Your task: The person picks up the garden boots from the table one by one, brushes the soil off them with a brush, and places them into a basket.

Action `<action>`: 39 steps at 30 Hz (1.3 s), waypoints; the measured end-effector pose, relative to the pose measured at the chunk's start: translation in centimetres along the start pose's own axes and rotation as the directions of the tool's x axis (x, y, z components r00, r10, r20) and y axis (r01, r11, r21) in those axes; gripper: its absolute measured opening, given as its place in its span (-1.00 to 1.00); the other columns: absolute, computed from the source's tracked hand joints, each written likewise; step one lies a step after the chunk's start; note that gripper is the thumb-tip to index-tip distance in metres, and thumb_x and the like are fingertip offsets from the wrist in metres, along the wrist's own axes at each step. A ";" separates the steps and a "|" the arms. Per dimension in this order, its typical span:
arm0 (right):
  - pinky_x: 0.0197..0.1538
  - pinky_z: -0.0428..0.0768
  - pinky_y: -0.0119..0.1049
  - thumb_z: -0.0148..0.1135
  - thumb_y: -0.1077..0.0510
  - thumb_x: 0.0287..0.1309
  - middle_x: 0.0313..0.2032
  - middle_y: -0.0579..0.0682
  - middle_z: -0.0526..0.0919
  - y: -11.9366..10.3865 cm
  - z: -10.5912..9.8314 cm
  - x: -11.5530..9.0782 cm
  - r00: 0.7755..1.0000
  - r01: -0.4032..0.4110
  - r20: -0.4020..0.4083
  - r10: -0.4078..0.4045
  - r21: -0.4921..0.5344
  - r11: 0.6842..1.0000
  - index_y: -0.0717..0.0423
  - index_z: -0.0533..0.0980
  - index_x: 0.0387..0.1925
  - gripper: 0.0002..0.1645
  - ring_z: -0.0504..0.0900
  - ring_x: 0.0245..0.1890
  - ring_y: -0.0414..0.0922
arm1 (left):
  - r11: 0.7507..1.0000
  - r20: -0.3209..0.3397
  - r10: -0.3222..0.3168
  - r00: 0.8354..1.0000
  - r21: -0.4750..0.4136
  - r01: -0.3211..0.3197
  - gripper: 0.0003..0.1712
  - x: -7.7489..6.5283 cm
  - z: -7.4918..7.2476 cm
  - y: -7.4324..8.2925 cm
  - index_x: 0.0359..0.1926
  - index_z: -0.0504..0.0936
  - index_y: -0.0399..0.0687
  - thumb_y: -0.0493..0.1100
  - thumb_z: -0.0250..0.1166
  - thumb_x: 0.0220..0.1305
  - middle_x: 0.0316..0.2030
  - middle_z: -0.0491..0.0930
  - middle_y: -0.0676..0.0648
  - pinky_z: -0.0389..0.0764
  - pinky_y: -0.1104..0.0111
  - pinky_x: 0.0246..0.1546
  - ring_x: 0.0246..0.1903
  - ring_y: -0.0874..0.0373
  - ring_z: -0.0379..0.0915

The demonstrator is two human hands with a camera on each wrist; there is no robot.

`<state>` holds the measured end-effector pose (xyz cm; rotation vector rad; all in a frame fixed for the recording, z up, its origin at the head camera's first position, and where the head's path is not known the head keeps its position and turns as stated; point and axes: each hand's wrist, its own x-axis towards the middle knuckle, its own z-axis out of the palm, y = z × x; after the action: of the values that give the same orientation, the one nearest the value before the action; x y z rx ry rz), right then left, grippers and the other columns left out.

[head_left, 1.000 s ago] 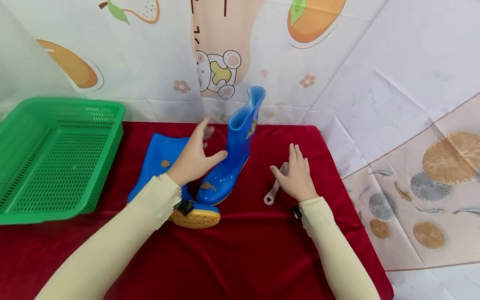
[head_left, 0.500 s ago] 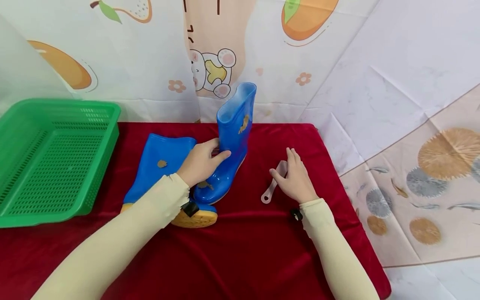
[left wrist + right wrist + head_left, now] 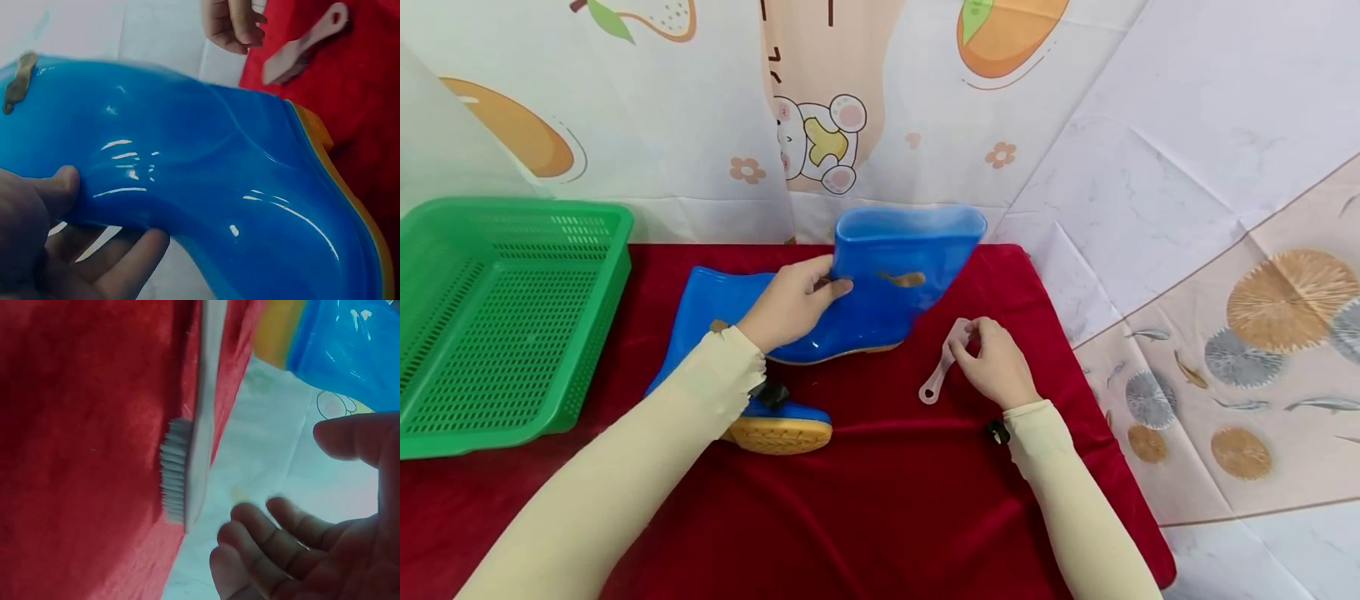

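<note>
A glossy, tall blue rubber boot (image 3: 880, 312) has turned broadside, pinched by the left hand (image 3: 790, 304).
On the dark red cloth (image 3: 910, 508), a green plastic basket (image 3: 512, 333) stands left of a second blue rubber boot (image 3: 700, 304) lying on its side; the right hand (image 3: 996, 367), loosely curved and holding nothing, is just beside a pale, long-handled brush (image 3: 201, 431).

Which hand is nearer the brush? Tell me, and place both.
Right. The right hand is beside the brush, at its bristle end; the left hand is farther off, gripping a blue boot.
</note>
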<state>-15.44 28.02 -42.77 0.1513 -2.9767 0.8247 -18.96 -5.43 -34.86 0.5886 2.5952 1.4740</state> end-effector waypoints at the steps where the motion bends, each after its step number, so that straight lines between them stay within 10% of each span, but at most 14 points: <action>1: -0.19 0.58 -0.08 0.25 -0.10 0.37 -0.21 0.11 0.61 0.0 0.1 -0.1 1.000 -0.003 0.006 0.003 -0.005 1.000 0.14 0.53 -0.06 -0.61 0.54 -0.28 0.00 | 1.000 0.015 -0.002 1.000 -0.006 0.002 -0.66 -0.1 0.3 -0.2 0.25 0.59 0.04 -0.04 0.19 0.55 -0.40 0.56 -0.15 0.55 0.20 -0.22 -0.36 -0.03 0.47; 15: -0.52 0.36 -0.23 0.21 -0.17 0.36 -0.69 -0.10 0.39 0.3 0.9 -1.1 0.984 -0.045 0.168 0.060 -0.094 0.995 -0.02 0.40 -0.59 -0.53 0.40 -0.62 -0.12 | 1.000 0.174 -0.022 0.984 -0.002 0.022 -0.30 0.2 -0.4 -0.9 0.52 0.30 0.06 0.06 0.30 0.47 0.31 0.54 -0.05 0.57 -0.02 0.25 0.24 -0.01 0.53; 25: -0.53 0.42 -0.23 0.15 -0.43 0.30 -0.70 -0.06 0.44 -0.6 1.8 0.1 0.951 -0.113 0.261 0.163 -0.198 0.974 0.01 0.45 -0.61 -0.33 0.47 -0.64 -0.09 | 0.984 -0.118 0.110 0.987 -0.130 -0.125 -0.43 0.1 -2.7 3.6 0.36 0.51 0.02 0.04 0.37 0.42 0.13 0.63 -0.01 0.65 0.17 0.08 0.07 0.11 0.55; 39: -0.54 0.39 -0.24 0.18 0.01 0.27 -0.69 -0.08 0.48 0.2 1.3 0.5 0.977 -0.124 0.162 0.139 -0.101 0.987 0.02 0.46 -0.62 -0.65 0.45 -0.63 -0.12 | 0.981 -0.195 0.133 0.972 -0.114 -0.157 -0.50 0.3 -3.0 3.5 0.28 0.60 0.00 0.02 0.38 0.41 0.01 0.69 -0.03 0.66 0.26 -0.08 -0.06 0.12 0.59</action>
<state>-15.94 27.50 -43.93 0.0203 -3.2061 0.7208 -19.05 -6.15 -30.26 0.6681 2.6141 1.8087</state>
